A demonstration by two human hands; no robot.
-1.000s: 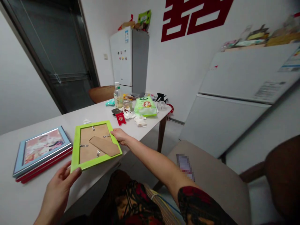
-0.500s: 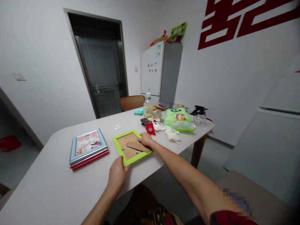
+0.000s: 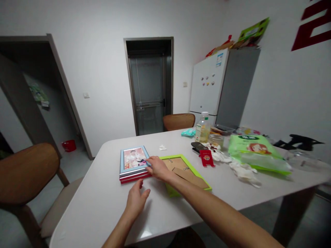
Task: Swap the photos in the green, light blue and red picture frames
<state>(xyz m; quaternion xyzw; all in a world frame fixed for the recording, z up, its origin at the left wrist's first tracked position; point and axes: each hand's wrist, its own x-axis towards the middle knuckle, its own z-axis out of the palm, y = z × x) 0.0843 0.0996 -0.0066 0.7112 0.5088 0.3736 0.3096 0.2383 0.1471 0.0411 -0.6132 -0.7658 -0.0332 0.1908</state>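
Note:
On the white table, a light-blue picture frame (image 3: 123, 157) with a picture in it lies on top of a red one (image 3: 126, 179). My right hand (image 3: 159, 168) reaches across to the stack's right edge, its fingers and thumb closed at the side of the blue frame. Near the stack's front corner, my left hand (image 3: 136, 199) hovers with thumb and fingers apart, holding nothing. Under my right forearm a green picture frame (image 3: 186, 160) lies face down, showing its brown backing board and stand; the forearm hides part of it.
A crumpled tissue (image 3: 162, 147) lies behind the frames. To the right are a phone (image 3: 198, 147), a red card-like item (image 3: 206, 158), a bottle (image 3: 203, 128), a jar (image 3: 216, 140), crumpled tissues (image 3: 244, 173), a green pack (image 3: 254, 150) and a spray bottle (image 3: 297, 156). Chairs (image 3: 178, 122) stand around the table.
Both hands have let go of the green frame, which stays on the table. My right hand has moved left to the frame stack. The view has turned left.

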